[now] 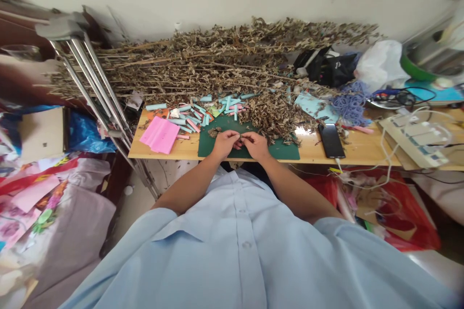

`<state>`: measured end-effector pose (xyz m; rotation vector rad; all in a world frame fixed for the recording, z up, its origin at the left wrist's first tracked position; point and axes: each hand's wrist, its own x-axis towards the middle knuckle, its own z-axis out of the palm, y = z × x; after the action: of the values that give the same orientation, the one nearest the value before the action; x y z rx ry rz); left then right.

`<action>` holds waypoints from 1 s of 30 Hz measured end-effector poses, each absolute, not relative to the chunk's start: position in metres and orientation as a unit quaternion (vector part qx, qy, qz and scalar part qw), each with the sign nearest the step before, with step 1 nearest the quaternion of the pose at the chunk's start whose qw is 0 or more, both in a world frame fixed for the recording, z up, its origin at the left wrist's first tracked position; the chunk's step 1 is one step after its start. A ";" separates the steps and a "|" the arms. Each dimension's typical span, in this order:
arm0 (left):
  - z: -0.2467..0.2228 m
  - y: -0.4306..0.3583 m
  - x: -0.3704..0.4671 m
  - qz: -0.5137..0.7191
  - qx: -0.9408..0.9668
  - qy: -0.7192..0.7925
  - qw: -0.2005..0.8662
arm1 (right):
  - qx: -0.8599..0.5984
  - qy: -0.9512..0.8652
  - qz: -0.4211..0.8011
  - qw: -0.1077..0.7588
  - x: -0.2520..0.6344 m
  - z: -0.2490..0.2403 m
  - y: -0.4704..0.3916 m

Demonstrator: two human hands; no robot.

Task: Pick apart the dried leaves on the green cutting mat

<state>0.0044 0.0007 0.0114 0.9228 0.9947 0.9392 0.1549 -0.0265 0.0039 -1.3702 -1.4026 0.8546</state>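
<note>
My left hand (226,143) and my right hand (254,145) meet over a dark green mat (286,153) at the table's front edge. Both have their fingers pinched together, fingertips nearly touching. Whatever lies between them is too small to make out. A small clump of dried leaf (214,132) sits on the mat just beyond my left hand. Past my right hand a loose heap of dried leaves (279,113) spills onto the mat. Several pale blue and pink paper rolls (195,116) lie scattered at the back left, near pink paper sheets (160,135).
Long dried leafy stalks (203,65) are stacked along the wall. A metal crutch (97,77) leans at the table's left end. To the right are a black phone (331,140) on a cable, purple yarn (351,102), a white power strip (413,136) and a green-rimmed pot (416,68).
</note>
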 end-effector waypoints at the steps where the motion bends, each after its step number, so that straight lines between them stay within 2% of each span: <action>1: 0.012 0.001 0.004 0.414 0.411 0.444 0.680 | -0.563 -0.579 0.347 0.476 0.155 0.004 -0.027; 10: 0.019 0.002 0.003 0.363 0.421 0.457 0.694 | -0.577 -0.566 0.370 0.458 0.159 0.006 -0.026; 17: 0.020 0.003 0.001 0.385 0.365 0.446 0.721 | -0.587 -0.457 0.432 0.510 0.167 0.007 -0.020; 20: 0.019 0.003 0.003 0.384 0.365 0.454 0.717 | -0.575 -0.465 0.443 0.507 0.168 0.009 -0.021; 30: 0.017 0.000 0.005 0.371 0.406 0.450 0.703 | -0.586 -0.551 0.358 0.474 0.156 0.012 -0.028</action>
<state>0.0049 0.0005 0.0174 0.9043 1.0020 0.8265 0.1558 -0.0281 0.0120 -1.4328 -1.3485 0.8768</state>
